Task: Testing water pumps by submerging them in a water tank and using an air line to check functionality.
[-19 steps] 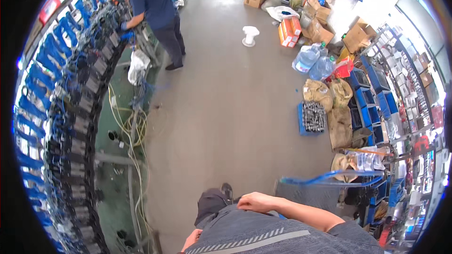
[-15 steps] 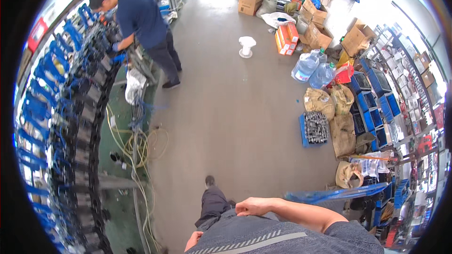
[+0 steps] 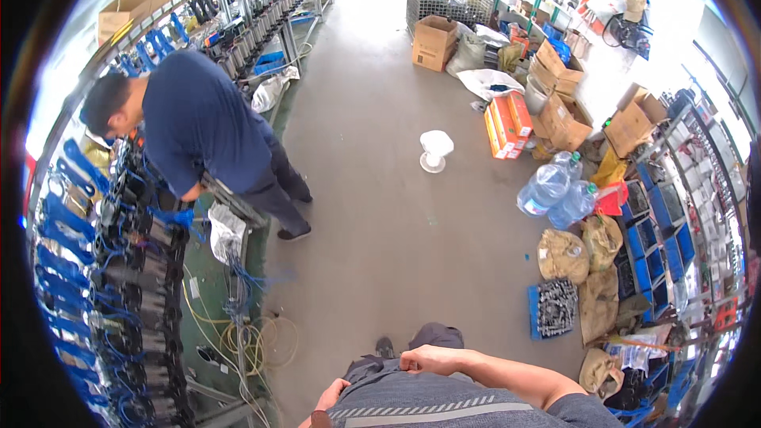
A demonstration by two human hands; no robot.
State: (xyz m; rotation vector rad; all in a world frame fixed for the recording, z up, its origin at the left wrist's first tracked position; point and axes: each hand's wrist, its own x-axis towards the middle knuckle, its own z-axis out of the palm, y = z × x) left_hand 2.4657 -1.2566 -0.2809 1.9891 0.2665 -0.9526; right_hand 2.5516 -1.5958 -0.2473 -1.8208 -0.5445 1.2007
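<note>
My right hand point(image 3: 428, 359) is at the front of my dark grey shirt point(image 3: 412, 400), its fingers curled in at the cloth. Whatever those fingers hold, if anything, is hidden. Only part of my left hand point(image 3: 333, 393) shows, low at the shirt's left side, and its fingertips are out of sight. Below the hands, a dark trouser leg and shoe point(image 3: 384, 346) show on the grey floor point(image 3: 372, 214).
On the left, a co-worker point(image 3: 202, 127) bends over a long machine line point(image 3: 147, 293) hung with blue parts. Loose hoses point(image 3: 246, 341) lie beside it. A white spool point(image 3: 435, 150) stands mid-aisle. Along the right are water bottles point(image 3: 547, 188), sacks point(image 3: 563, 254) and a blue crate of metal parts point(image 3: 553, 308).
The co-worker, spool, bottles and crate appear lower and nearer in view; the far aisle shows more. My legs have shifted in a step. My right hand stays at the shirt front.
</note>
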